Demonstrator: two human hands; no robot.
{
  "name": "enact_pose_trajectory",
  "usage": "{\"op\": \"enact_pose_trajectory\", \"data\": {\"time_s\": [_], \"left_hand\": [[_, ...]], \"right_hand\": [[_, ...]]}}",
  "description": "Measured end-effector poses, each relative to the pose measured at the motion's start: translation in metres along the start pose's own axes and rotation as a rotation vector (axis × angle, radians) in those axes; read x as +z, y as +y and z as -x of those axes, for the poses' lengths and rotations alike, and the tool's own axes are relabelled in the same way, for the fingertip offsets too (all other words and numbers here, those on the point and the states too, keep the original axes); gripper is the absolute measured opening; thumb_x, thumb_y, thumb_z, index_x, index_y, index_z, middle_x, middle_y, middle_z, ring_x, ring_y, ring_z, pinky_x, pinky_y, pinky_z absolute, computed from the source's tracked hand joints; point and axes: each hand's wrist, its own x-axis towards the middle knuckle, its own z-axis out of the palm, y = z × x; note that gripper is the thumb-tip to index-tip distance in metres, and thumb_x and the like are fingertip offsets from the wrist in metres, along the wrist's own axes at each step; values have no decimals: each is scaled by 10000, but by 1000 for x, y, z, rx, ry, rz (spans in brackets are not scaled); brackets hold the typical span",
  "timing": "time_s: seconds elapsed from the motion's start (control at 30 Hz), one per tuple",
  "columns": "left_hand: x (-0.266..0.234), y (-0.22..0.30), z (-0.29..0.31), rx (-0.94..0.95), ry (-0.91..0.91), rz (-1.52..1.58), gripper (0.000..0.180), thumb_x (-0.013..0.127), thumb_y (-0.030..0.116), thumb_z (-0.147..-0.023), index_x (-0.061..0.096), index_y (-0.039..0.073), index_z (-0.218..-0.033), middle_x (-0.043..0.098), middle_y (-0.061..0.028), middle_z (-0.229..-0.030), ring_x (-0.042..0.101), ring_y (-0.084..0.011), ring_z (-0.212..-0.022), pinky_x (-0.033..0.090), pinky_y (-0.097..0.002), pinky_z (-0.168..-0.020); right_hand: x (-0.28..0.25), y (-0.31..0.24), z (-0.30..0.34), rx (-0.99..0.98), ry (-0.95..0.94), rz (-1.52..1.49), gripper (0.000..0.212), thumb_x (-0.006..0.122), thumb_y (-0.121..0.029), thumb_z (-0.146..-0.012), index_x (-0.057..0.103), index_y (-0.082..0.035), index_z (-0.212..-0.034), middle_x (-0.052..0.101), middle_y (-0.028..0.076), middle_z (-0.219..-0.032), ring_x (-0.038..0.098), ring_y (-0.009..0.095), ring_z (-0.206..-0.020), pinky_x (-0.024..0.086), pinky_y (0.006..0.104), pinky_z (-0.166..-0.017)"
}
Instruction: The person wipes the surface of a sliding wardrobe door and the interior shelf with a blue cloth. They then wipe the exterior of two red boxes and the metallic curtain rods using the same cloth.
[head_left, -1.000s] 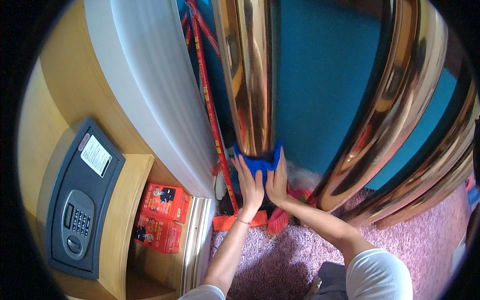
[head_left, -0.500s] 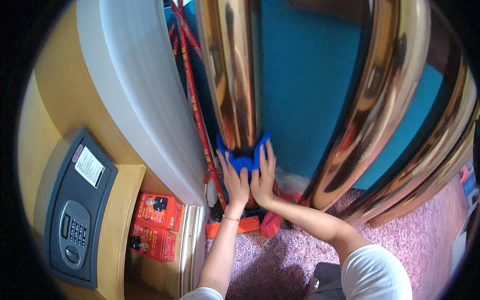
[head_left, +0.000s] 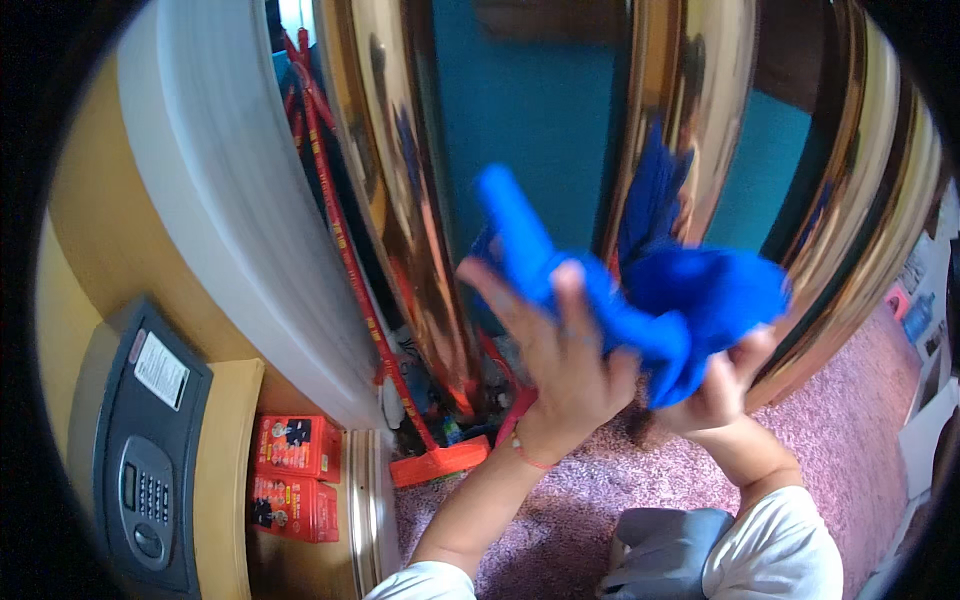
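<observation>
A bright blue cloth (head_left: 640, 335) is bunched up in front of the shiny gold columns, held between my two hands. My left hand (head_left: 565, 375) grips its left part, the fingers somewhat spread and a little blurred. At the cloth's lower right, my right hand (head_left: 722, 395) pinches it, with some fingers hidden behind the folds. One end of the cloth sticks up toward the teal panel (head_left: 520, 130). The nearest gold column (head_left: 690, 110) mirrors the blue of the cloth behind my right hand. Farther left stands another gold column (head_left: 425, 240).
A red-handled broom (head_left: 440, 462) leans in the gap beside a pale curved pillar (head_left: 230, 200). At left, a dark keypad safe (head_left: 150, 460) and red boxes (head_left: 297, 445) sit in a wooden cabinet (head_left: 232, 420). Pinkish carpet (head_left: 530, 530) covers the floor.
Both hands have left the base of the left gold column, where they pressed the cloth around it. They have come up and right with the cloth, now bunched and lifted off.
</observation>
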Motion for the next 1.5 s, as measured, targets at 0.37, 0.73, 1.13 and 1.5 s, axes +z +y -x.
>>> {"op": "enact_pose_trajectory", "data": {"time_s": [0.37,0.73,1.13,1.5], "left_hand": [[58,-29,54,-152,-259,199,788,562,477,-952,252,47,-1535,103,-445,-1505,154,-628,-1387,320,-641,-1072],[-6,-63,315,-537,-770,108,927,604,309,-958,-68,110,-1565,39,-417,-1534,191,-585,-1401,278,-584,-1125],[52,-49,108,-108,-266,240,807,530,583,-935,124,307,-1576,75,-366,-1559,75,-650,-1392,218,-727,-1071],[4,-67,340,-459,-752,77,1024,644,261,-945,-185,237,-1546,8,-404,-1544,154,-622,-1390,277,-636,-1104]], "right_hand": [[46,29,65,652,20,-395,669,320,-299,-1050,32,36,-1554,218,221,-1575,277,314,-1431,227,403,-1171],[35,-70,315,1106,-425,-355,733,454,-333,-995,156,108,-1498,318,322,-1498,357,438,-1383,297,434,-1133],[48,7,179,823,-21,-378,718,488,-289,-999,163,123,-1488,361,237,-1477,365,334,-1371,217,424,-1165],[21,-76,358,1134,-703,-306,690,550,-207,-960,205,78,-1485,359,333,-1444,372,496,-1333,304,483,-1122]]}}
